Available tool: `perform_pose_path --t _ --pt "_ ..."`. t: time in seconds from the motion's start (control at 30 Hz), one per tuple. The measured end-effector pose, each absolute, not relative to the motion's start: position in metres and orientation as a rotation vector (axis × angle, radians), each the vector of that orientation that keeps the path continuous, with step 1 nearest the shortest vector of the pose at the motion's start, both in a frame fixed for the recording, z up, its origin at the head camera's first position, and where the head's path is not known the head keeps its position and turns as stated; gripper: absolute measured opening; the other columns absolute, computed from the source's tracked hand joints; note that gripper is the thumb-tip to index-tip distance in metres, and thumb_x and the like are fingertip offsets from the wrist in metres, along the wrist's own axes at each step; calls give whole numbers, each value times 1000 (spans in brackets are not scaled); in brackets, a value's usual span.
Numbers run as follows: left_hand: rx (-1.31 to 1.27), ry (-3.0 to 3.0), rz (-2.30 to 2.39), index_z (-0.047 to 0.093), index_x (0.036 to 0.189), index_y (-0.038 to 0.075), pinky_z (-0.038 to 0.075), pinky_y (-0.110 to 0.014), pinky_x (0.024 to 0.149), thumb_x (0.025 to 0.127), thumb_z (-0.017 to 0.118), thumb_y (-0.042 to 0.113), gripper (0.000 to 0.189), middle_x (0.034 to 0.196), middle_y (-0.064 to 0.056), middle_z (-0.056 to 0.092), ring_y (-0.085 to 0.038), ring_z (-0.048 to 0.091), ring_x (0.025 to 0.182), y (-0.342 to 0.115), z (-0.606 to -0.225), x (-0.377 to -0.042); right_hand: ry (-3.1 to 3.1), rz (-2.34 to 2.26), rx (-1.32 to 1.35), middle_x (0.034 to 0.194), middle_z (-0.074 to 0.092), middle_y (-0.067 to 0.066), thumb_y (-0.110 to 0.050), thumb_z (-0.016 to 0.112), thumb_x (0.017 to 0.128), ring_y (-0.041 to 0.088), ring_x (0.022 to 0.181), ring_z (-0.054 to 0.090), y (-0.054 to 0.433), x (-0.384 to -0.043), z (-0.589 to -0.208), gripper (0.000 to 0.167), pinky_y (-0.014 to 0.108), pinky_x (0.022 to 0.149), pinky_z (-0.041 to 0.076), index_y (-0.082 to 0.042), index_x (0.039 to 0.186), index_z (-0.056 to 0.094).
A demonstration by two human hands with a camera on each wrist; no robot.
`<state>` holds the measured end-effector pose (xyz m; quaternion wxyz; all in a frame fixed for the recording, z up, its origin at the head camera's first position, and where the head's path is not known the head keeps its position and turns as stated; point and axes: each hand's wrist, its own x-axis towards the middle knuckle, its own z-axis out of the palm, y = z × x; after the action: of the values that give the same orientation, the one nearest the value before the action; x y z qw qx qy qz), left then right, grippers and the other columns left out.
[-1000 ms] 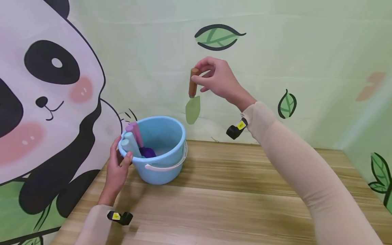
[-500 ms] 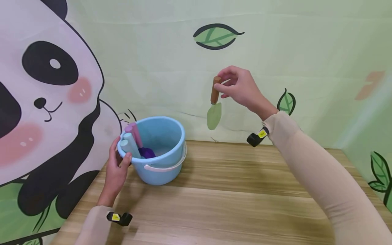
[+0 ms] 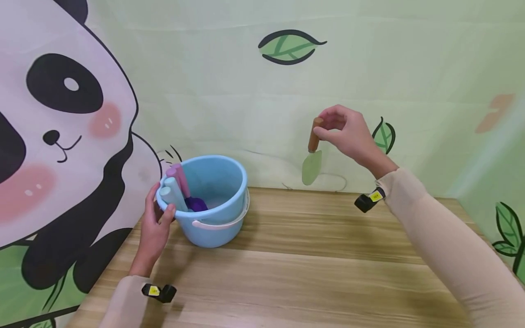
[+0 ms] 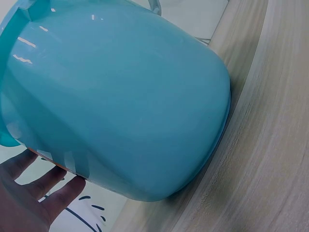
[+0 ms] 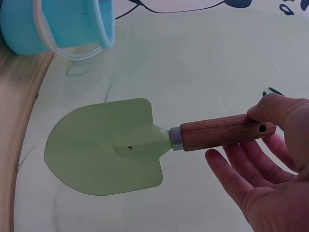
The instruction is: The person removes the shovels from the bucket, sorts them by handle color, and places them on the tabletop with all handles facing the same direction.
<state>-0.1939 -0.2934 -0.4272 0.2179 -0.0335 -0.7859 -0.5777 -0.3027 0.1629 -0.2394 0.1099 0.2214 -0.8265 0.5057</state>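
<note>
My right hand [image 3: 346, 132] pinches the wooden handle of a small green trowel [image 3: 312, 167] near its end, with the blade hanging down above the table's back edge. In the right wrist view the trowel [image 5: 106, 147] shows a rounded blade, a metal collar and a hole in the handle. A light blue bucket [image 3: 213, 232] with a white handle stands on the table at the left. My left hand [image 3: 156, 230] grips its rim, thumb over the near edge and fingers along the outer wall [image 4: 48, 188]. Inside lean light blue handles [image 3: 174, 191], pink handles [image 3: 180, 175] and a purple piece [image 3: 197, 204].
The wooden table [image 3: 311, 282] runs back to a pale green wall cloth [image 3: 213, 91] printed with leaves and a large panda [image 3: 74, 136]. Another green cloth [image 3: 492, 159] borders the right side. Black wrist cameras sit on both sleeves.
My right hand has carried the trowel rightward and somewhat lower, away from above the bucket. My left hand and the bucket have stayed in place.
</note>
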Motion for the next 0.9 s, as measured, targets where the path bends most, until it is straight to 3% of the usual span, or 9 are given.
perform_pose_path --t 0.9 --pt "-105 -2177 -1595 17 164 34 48 -12 93 107 52 28 67 161 -10 37 -35 42 141 -292 -427 -194 -2524 1267 435 109 70 0 -32 73 96 4 93 66 259 -295 -286 39 15 78 51 -6 124 63"
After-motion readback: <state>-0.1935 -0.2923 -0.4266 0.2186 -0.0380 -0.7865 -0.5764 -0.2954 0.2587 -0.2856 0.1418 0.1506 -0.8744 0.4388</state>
